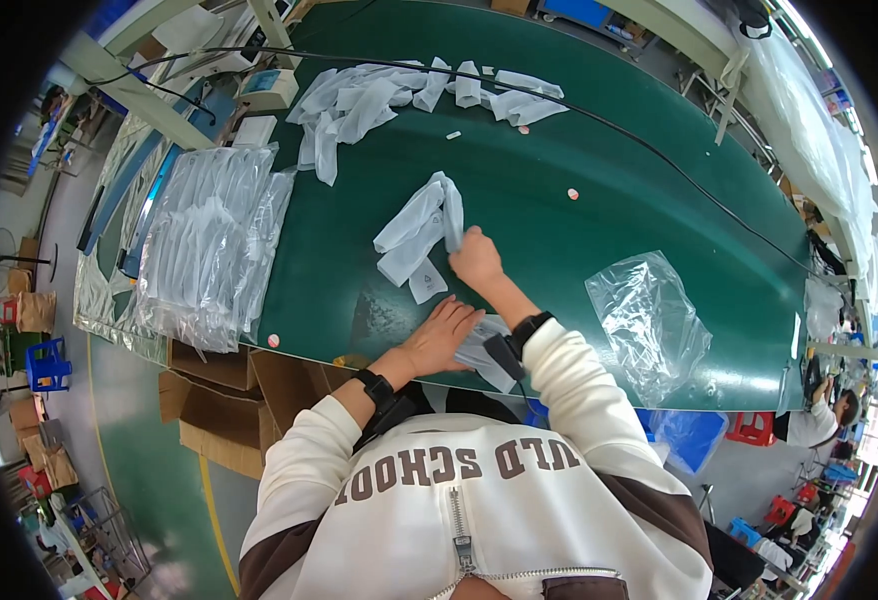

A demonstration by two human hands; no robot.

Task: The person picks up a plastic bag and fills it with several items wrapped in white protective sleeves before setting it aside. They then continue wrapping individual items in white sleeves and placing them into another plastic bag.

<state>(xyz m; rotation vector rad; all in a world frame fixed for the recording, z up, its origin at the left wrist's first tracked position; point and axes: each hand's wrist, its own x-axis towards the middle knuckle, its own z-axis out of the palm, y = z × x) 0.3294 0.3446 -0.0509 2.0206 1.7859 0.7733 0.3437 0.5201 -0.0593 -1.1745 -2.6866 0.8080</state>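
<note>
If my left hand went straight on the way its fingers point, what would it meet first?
Probably your right forearm, which crosses just ahead of your left hand; its height above the table is unclear, so the hand might pass beneath.

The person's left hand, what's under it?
A whitish frosted packet pokes out at the right of the left hand, with green tabletop nearby. The hand covers what's directly underneath, so I can't tell how far the packet reaches.
</note>
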